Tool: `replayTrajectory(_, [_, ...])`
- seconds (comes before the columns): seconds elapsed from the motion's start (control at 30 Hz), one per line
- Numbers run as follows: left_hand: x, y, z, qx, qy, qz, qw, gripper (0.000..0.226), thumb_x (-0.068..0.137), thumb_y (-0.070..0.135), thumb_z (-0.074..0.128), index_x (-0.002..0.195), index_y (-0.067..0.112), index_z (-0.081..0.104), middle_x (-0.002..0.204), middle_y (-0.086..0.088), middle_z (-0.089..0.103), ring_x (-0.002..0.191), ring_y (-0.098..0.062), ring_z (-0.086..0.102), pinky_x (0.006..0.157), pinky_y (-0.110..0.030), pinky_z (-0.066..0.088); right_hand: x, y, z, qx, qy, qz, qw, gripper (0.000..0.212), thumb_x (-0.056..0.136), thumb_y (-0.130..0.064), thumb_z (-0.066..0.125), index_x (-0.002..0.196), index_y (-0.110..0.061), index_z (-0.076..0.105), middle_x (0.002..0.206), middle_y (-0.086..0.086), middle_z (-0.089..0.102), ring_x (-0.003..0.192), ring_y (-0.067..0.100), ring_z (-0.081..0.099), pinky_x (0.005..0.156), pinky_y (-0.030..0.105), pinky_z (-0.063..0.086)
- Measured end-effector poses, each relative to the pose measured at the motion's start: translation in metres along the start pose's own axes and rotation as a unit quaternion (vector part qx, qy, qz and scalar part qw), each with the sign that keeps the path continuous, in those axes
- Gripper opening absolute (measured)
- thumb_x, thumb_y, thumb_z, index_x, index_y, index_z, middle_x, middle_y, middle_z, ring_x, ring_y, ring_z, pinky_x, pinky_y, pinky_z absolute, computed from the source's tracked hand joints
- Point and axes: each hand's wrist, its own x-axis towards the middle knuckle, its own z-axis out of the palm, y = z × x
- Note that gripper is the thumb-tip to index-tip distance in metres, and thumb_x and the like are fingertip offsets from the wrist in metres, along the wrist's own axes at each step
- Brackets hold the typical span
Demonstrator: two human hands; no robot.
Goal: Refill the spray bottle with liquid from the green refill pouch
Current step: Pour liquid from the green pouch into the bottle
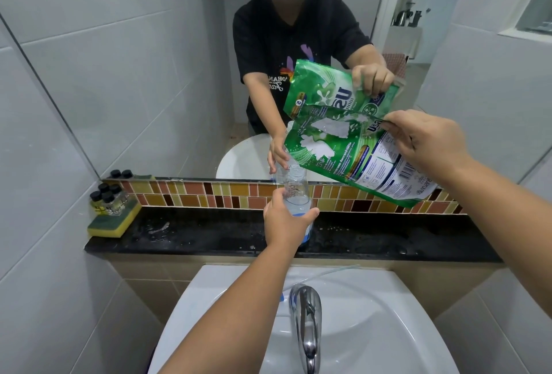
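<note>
A clear plastic spray bottle [294,188] with no top stands on the black stone ledge [209,233], its neck open. My left hand [285,221] is wrapped around its lower body. My right hand [430,140] pinches the upper edge of the green refill pouch [343,152], which is tilted with its lower left corner right over the bottle's mouth. The mirror behind repeats both hands, the pouch and the bottle.
A yellow-green sponge [112,223] carrying several small black-capped bottles [107,197] sits at the ledge's left end. Below are the white sink [388,314] and chrome tap [306,323], with a thin clear tube [325,273] lying on the sink's back rim.
</note>
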Motion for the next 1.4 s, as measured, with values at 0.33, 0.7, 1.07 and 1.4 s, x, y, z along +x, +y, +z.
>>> replayTrajectory(0.33, [-0.001,0.001,-0.002,0.0,-0.002,0.005,1.0,0.081,0.067,0.047,0.089,0.133,0.029,0.045,0.13,0.0,0.057,0.116,-0.018,0.056,0.092,-0.039,0.058,-0.004,-0.003,0.002,0.012,0.0,0.014,1.0,0.036,0.098,-0.033,0.045,0.102,-0.008,0.07,0.086,0.01,0.074,0.07,0.032,0.068,0.051,0.038,0.054])
replayTrajectory(0.7, [0.0,0.003,-0.002,0.015,-0.004,-0.01,1.0,0.082,0.067,0.048,0.089,0.133,0.03,0.044,0.131,0.001,0.057,0.116,-0.019,0.056,0.091,-0.04,0.058,-0.016,-0.006,0.004,0.016,0.003,0.043,0.999,0.038,0.097,-0.035,0.042,0.103,-0.01,0.07,0.087,0.008,0.074,0.071,0.03,0.068,0.052,0.031,0.049])
replayTrajectory(1.07, [0.0,0.006,-0.005,0.024,-0.012,-0.012,1.0,0.078,0.067,0.047,0.089,0.13,0.03,0.046,0.128,0.001,0.059,0.114,-0.019,0.058,0.088,-0.038,0.059,-0.022,-0.014,0.009,0.042,0.0,0.115,0.992,0.016,0.096,-0.022,0.056,0.099,-0.014,0.07,0.083,0.005,0.073,0.072,0.027,0.066,0.056,0.024,0.04])
replayTrajectory(1.4, [0.003,-0.003,-0.018,0.001,-0.05,0.021,0.999,0.082,0.07,0.048,0.087,0.138,0.026,0.047,0.139,0.002,0.055,0.125,-0.018,0.053,0.096,-0.032,0.047,-0.027,-0.012,0.009,0.073,-0.01,0.165,0.983,0.014,0.096,-0.022,0.056,0.098,-0.015,0.068,0.078,0.004,0.069,0.065,0.022,0.056,0.059,0.025,0.035])
